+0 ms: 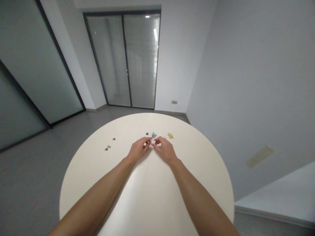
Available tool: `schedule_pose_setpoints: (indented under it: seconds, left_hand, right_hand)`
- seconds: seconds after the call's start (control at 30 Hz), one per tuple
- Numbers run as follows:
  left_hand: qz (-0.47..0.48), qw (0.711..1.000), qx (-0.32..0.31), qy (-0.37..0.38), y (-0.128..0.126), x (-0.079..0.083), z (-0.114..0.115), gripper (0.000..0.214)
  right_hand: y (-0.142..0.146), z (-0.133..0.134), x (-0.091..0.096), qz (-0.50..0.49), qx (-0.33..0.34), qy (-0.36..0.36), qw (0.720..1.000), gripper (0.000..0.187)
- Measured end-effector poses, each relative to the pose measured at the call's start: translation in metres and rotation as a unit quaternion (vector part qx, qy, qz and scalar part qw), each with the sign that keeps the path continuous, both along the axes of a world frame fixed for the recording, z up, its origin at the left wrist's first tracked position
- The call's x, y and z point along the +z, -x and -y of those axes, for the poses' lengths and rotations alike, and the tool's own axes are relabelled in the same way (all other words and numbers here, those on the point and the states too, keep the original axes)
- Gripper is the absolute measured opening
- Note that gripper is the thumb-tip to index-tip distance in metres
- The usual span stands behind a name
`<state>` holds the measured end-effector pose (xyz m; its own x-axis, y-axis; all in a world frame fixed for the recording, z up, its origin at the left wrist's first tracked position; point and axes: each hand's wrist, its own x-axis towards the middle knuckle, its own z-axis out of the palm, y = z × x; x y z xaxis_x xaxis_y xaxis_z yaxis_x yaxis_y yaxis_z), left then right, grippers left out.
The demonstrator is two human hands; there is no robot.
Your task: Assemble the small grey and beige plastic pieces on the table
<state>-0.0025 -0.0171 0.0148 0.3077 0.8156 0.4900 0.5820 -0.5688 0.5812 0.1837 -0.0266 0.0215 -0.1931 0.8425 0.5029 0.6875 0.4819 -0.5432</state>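
Filling the lower centre, the pale table spreads wide. Mid-frame, the left hand and right hand meet, left fingertips pinching a tiny piece; right grip unclear. Probably light, stiff, easily dropped: best held by its edges.

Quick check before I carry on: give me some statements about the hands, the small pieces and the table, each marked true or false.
1. The left hand and right hand are close together above the table. True.
2. The tabletop is square. False: the table is round.
3. The yellow pieces lie right of the blue-grey pieces. True.
4. Nothing lies left of the left hand. False: three small grey pieces lie there.
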Motion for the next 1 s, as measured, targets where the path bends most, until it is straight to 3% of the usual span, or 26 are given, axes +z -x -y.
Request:
schedule_pose_setpoints:
  seconds: [0.23, 0.47, 1.0]
  left_hand:
    - [0.002, 1.000, 0.006, 0.006, -0.0005, 0.0014, 0.0010, 0.029]
    - [0.060, 0.998, -0.027, 0.024, -0.0038, 0.0047, 0.0023, 0.028]
    - [0.107, 0.993, -0.021, 0.044, -0.0045, -0.0019, -0.0024, 0.020]
  right_hand:
    - [0.0004, 0.0009, 0.0015, -0.013, 0.010, -0.005, 1.000, 0.015]
    - [0.0014, 0.0016, 0.0018, -0.007, 0.025, -0.014, 1.000, 0.019]
    - [0.0016, 0.0016, 0.0034, -0.011, 0.037, -0.030, 0.999, 0.018]
